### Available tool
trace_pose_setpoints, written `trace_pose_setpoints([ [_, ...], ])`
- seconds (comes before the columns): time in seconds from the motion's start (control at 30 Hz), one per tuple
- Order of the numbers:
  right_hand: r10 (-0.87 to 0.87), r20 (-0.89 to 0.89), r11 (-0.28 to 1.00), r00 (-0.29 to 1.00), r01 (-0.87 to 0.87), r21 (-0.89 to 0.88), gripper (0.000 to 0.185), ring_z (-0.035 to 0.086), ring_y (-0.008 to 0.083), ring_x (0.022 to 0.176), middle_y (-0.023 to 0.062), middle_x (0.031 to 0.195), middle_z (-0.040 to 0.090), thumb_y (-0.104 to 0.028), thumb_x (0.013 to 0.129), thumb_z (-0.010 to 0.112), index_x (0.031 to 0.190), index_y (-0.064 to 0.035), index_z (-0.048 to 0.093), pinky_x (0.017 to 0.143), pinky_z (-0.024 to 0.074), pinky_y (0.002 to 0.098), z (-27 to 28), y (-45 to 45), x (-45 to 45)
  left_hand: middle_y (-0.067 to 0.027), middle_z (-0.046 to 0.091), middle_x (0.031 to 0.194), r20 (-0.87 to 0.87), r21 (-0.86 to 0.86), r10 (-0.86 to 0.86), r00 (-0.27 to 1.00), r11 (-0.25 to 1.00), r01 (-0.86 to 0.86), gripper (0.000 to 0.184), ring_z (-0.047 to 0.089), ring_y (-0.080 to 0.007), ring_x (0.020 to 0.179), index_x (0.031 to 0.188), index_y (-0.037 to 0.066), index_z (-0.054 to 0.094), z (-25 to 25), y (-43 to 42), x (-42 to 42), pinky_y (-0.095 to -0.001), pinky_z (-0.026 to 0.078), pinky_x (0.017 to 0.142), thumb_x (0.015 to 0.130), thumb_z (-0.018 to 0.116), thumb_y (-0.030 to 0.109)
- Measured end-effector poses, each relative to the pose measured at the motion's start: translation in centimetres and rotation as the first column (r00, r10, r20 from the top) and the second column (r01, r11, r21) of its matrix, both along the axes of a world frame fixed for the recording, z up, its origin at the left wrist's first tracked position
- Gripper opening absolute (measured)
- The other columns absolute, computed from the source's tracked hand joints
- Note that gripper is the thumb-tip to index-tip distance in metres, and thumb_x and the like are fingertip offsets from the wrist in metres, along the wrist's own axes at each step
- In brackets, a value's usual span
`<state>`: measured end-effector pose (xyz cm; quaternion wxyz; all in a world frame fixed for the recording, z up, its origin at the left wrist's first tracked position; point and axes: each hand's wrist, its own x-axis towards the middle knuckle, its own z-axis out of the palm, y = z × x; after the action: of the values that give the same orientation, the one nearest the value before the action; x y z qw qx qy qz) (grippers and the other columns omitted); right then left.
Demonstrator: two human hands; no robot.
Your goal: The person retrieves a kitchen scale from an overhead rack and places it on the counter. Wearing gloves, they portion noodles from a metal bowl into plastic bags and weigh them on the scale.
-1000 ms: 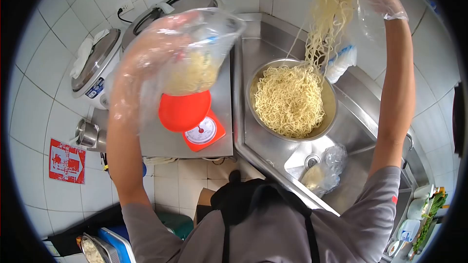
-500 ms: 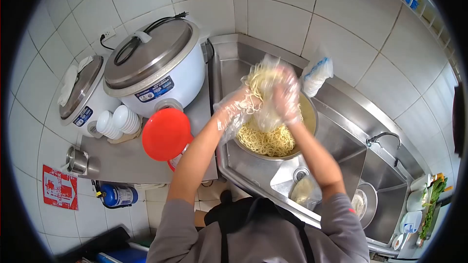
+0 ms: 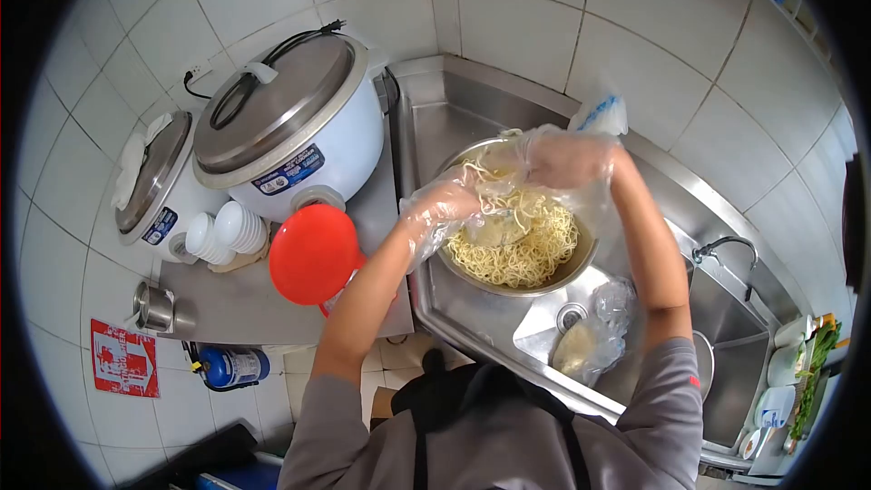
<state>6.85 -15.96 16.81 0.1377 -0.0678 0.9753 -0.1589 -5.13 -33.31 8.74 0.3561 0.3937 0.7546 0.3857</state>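
Both my hands wear clear plastic gloves over a large metal bowl [image 3: 581, 260] of pale yellow noodles [image 3: 531, 259]. My left hand [image 3: 448, 202] is at the bowl's left side, its fingers closed on a clear plastic bag [image 3: 499, 229] with noodles in it. My right hand [image 3: 564, 163] is over the far right rim, fingers curled in on the bag's upper part. Loose noodle strands show between the hands. The fingertips are partly hidden by plastic and noodles.
The bowl stands in a steel sink unit with a drain [image 3: 572, 316]. Beside the drain lies another bag of noodles [image 3: 581, 349]. At left are a red plastic lid or plate [image 3: 314, 254], a large rice cooker [image 3: 336, 150] and stacked white bowls [image 3: 238, 227]. A faucet [image 3: 726, 245] is at right.
My hands have come down and apart, the right hand moving to the right. The bag of noodles between them is lower, and more loose noodles show in the bowl.
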Motion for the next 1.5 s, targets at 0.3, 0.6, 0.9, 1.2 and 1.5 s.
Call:
trace_pose_setpoints([
  [0.3, -0.214, -0.136, 0.85, 0.967, 0.115, -0.515, 0.128, 0.011, 0.0264, 0.136, 0.0205, 0.147, 0.008, -0.039, 0.051, 0.083, 0.141, -0.0019, 0.0, 0.111, 0.012, 0.0323, -7.4, 1.6, 1.9, -0.0174, 0.051, 0.123, 0.012, 0.212, -0.182, 0.983, 0.961, 0.176, 0.072, 0.057, -0.0176, 0.095, 0.134, -0.002, 0.032, -1.7, 2.2, -1.7, -0.0266, 0.046, 0.079, 0.069, 0.061, 0.005],
  [0.6, -0.319, -0.065, 0.914, 0.945, 0.325, 0.241, 0.071, 0.057, 0.038, 0.096, 0.0283, 0.099, 0.058, -0.026, 0.071, 0.063, 0.129, 0.0039, 0.035, 0.085, 0.0448, 0.0395, -16.0, 1.3, 0.4, -0.0181, 0.045, 0.13, -0.149, 0.143, -0.125, 0.981, 0.979, 0.146, 0.073, 0.05, -0.0163, 0.108, 0.137, 0.002, 0.03, -1.1, 0.8, -1.1, -0.0255, 0.041, 0.089, 0.071, 0.061, 0.009],
  [0.9, -0.745, -0.169, 0.286, 0.645, 0.081, -0.955, 0.043, 0.057, 0.0154, 0.095, 0.0097, 0.103, 0.06, -0.008, 0.08, 0.062, 0.119, 0.0007, 0.044, 0.082, 0.0468, 0.0276, -6.3, -4.4, 0.1, -0.0184, 0.041, 0.133, 0.132, 0.315, -0.253, 0.958, 0.927, 0.201, 0.07, 0.046, -0.0191, 0.115, 0.137, 0.002, 0.03, -0.4, 1.8, 0.8, -0.0257, 0.037, 0.094, 0.075, 0.062, 0.007],
  [1.2, -0.162, 0.167, 0.978, 0.973, 0.135, 0.16, 0.042, 0.056, 0.0247, 0.092, 0.0195, 0.107, 0.059, -0.027, 0.077, 0.058, 0.108, 0.0022, 0.054, 0.084, 0.0441, 0.032, -15.7, -2.2, -4.6, -0.0093, 0.052, 0.118, 0.427, 0.487, -0.2, 0.882, 0.873, -0.038, 0.067, 0.055, -0.0119, 0.088, 0.138, 0.006, 0.029, -4.3, -0.3, 1.3, -0.024, 0.045, 0.076, 0.078, 0.057, -0.001],
  [1.5, -0.459, 0.054, 0.803, 0.887, 0.44, -0.401, 0.068, 0.05, 0.0269, 0.109, 0.0186, 0.122, 0.052, -0.049, 0.073, 0.066, 0.121, -0.003, 0.052, 0.095, 0.0372, 0.0359, 2.4, -2.2, 0.3, -0.0066, 0.05, 0.116, 0.284, 0.598, -0.258, 0.924, 0.8, 0.04, 0.074, 0.055, -0.0095, 0.077, 0.141, 0.009, 0.022, -1.5, -0.2, -0.9, -0.0237, 0.049, 0.067, 0.076, 0.055, -0.006],
])
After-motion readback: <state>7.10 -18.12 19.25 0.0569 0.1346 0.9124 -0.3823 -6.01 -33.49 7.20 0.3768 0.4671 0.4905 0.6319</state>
